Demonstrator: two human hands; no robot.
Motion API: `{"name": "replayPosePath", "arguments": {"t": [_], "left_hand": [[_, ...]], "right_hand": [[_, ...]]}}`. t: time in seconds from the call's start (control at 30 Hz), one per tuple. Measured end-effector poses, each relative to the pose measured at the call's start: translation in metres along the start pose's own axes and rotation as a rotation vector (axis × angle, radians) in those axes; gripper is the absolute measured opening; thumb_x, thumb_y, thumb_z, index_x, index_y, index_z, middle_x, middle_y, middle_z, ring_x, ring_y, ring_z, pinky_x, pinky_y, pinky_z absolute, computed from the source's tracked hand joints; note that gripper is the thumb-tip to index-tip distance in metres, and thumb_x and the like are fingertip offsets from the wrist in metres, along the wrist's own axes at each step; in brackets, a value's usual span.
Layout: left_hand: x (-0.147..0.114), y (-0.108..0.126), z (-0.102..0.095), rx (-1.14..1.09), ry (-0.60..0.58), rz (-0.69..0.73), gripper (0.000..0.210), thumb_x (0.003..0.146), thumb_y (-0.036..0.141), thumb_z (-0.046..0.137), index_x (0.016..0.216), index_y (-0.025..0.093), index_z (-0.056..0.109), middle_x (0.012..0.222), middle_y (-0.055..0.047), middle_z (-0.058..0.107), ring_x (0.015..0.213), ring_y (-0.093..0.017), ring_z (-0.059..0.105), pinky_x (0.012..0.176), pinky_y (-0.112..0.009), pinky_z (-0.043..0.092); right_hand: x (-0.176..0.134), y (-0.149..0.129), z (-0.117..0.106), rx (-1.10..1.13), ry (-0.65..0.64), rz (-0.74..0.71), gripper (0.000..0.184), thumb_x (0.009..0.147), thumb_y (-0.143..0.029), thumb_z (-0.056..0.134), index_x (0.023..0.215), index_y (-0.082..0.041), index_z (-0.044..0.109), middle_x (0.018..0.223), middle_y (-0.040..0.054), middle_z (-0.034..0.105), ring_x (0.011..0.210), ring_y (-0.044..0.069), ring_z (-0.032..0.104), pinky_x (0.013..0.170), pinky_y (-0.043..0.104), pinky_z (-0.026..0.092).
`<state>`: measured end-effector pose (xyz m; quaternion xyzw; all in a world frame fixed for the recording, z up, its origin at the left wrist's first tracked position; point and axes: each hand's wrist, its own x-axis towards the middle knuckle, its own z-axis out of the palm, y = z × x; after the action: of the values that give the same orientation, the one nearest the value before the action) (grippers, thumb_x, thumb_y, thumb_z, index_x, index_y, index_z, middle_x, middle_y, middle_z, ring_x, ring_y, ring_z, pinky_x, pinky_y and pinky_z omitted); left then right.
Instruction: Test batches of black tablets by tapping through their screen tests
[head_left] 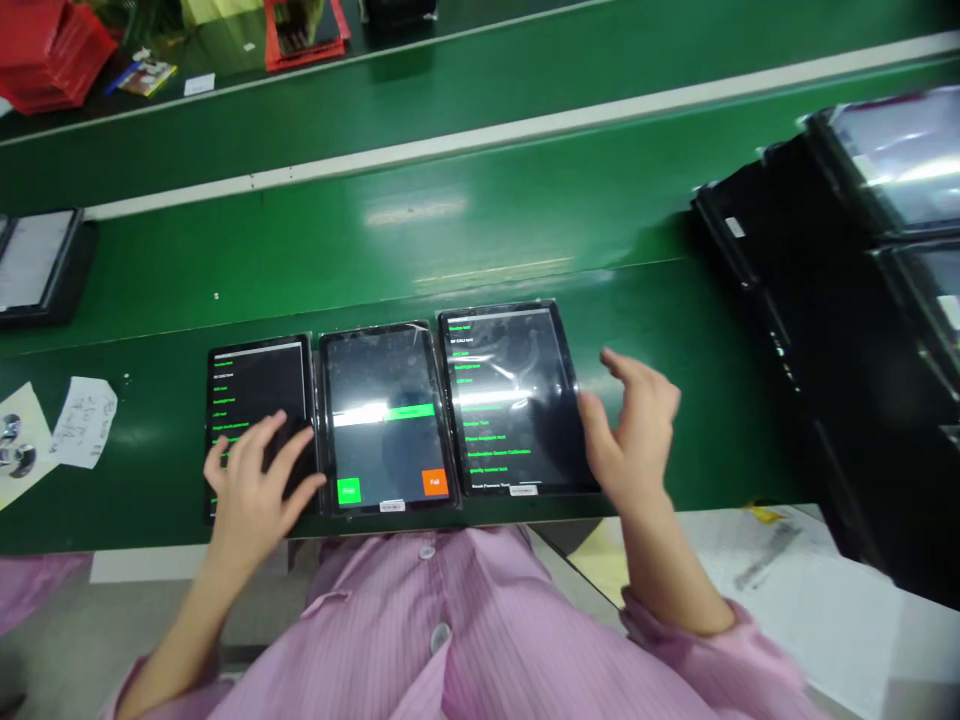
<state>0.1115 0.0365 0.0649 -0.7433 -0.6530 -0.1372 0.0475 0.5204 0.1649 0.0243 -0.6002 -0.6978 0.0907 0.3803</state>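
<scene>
Three tablets lie side by side along the near edge of the green bench. Over the lower half of the left tablet (pixel 259 385) is my left hand (pixel 255 480), fingers spread; whether they touch the screen I cannot tell. The middle tablet (pixel 382 370) shows a green bar, a green button at lower left and an orange "Fail" button at lower right. Lines of green text fill the right tablet (pixel 517 400). At its right edge is my right hand (pixel 634 430), thumb by the rim and fingers apart, holding nothing.
Stacks of black tablets (pixel 810 240) rise on the right. Another tablet stack (pixel 45 265) sits at the left, with a handwritten note (pixel 85 420) nearer me. Red sleeves (pixel 52 50) are piled at the far left, beyond a pale strip (pixel 480 130) crossing the bench.
</scene>
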Motion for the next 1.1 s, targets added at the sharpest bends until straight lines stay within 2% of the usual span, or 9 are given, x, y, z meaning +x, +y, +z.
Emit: {"name": "replayPosePath", "arguments": {"t": [0.1,0.2,0.27,0.37,0.43,0.5,0.6,0.77,1.1], "left_hand": [[0.054,-0.017,-0.004,0.019,-0.134,-0.081,0.047,0.100,0.046,0.048,0.142,0.027,0.057,0.158,-0.018,0.041,0.142,-0.038,0.042,0.119,-0.064,0.013],[0.107,-0.029,0.000,0.019,-0.227,-0.111,0.051,0.102,0.043,0.041,0.148,0.023,0.050,0.162,-0.020,0.034,0.149,-0.039,0.033,0.118,-0.070,0.011],[0.135,-0.034,0.006,-0.002,-0.295,-0.112,0.049,0.103,0.040,0.036,0.144,0.019,0.053,0.155,-0.019,0.046,0.144,-0.036,0.041,0.118,-0.070,0.012],[0.160,-0.036,0.014,0.024,-0.418,-0.074,0.045,0.102,0.034,0.034,0.130,0.013,0.062,0.116,-0.014,0.074,0.112,-0.029,0.068,0.122,-0.064,0.014],[0.167,-0.035,0.017,0.093,-0.466,-0.056,0.041,0.099,0.031,0.036,0.123,0.012,0.065,0.089,-0.009,0.076,0.090,-0.027,0.073,0.123,-0.059,0.016],[0.170,-0.032,0.017,0.157,-0.486,-0.052,0.040,0.096,0.030,0.040,0.121,0.011,0.065,0.079,-0.007,0.074,0.082,-0.027,0.073,0.123,-0.058,0.019],[0.170,-0.029,0.016,0.201,-0.496,-0.044,0.040,0.093,0.030,0.043,0.120,0.009,0.064,0.077,-0.009,0.073,0.083,-0.030,0.072,0.122,-0.060,0.019],[0.168,-0.027,0.016,0.185,-0.471,-0.046,0.041,0.090,0.031,0.045,0.120,0.011,0.064,0.075,-0.007,0.072,0.083,-0.032,0.072,0.121,-0.063,0.019],[0.168,-0.021,0.021,0.285,-0.404,-0.026,0.040,0.088,0.027,0.040,0.110,0.011,0.070,0.078,-0.009,0.071,0.072,-0.028,0.069,0.118,-0.055,0.030]], "right_hand": [[0.052,0.030,0.023,0.323,-0.126,0.269,0.051,0.091,-0.049,0.056,0.130,-0.018,0.063,0.119,0.0171,0.069,0.098,0.026,0.064,0.088,0.046,0.051],[0.080,0.046,0.051,0.563,-0.127,0.440,0.051,0.082,-0.054,0.064,0.117,-0.018,0.071,0.098,0.0113,0.073,0.079,0.022,0.063,0.078,0.042,0.053],[0.084,0.049,0.062,0.616,-0.071,0.460,0.048,0.078,-0.056,0.070,0.110,-0.020,0.073,0.093,0.0077,0.073,0.076,0.022,0.063,0.077,0.042,0.054],[0.077,0.051,0.069,0.632,-0.008,0.428,0.045,0.075,-0.058,0.074,0.102,-0.022,0.073,0.097,0.0074,0.074,0.083,0.024,0.066,0.081,0.043,0.055],[0.072,0.052,0.069,0.630,0.013,0.425,0.044,0.074,-0.060,0.075,0.096,-0.022,0.071,0.093,0.0072,0.073,0.082,0.023,0.066,0.080,0.043,0.055],[0.070,0.054,0.069,0.614,0.033,0.438,0.044,0.072,-0.061,0.076,0.089,-0.022,0.069,0.086,0.0057,0.071,0.077,0.022,0.065,0.076,0.040,0.055],[0.072,0.055,0.069,0.576,0.047,0.446,0.042,0.072,-0.062,0.075,0.082,-0.022,0.065,0.077,0.0038,0.067,0.072,0.020,0.061,0.072,0.037,0.054],[0.072,0.054,0.068,0.584,0.024,0.434,0.040,0.072,-0.060,0.074,0.083,-0.023,0.065,0.080,0.0036,0.068,0.076,0.021,0.063,0.075,0.038,0.053],[0.068,0.047,0.057,0.482,0.010,0.372,0.035,0.077,-0.056,0.070,0.085,-0.022,0.067,0.080,0.0038,0.070,0.074,0.021,0.063,0.070,0.036,0.052]]}}
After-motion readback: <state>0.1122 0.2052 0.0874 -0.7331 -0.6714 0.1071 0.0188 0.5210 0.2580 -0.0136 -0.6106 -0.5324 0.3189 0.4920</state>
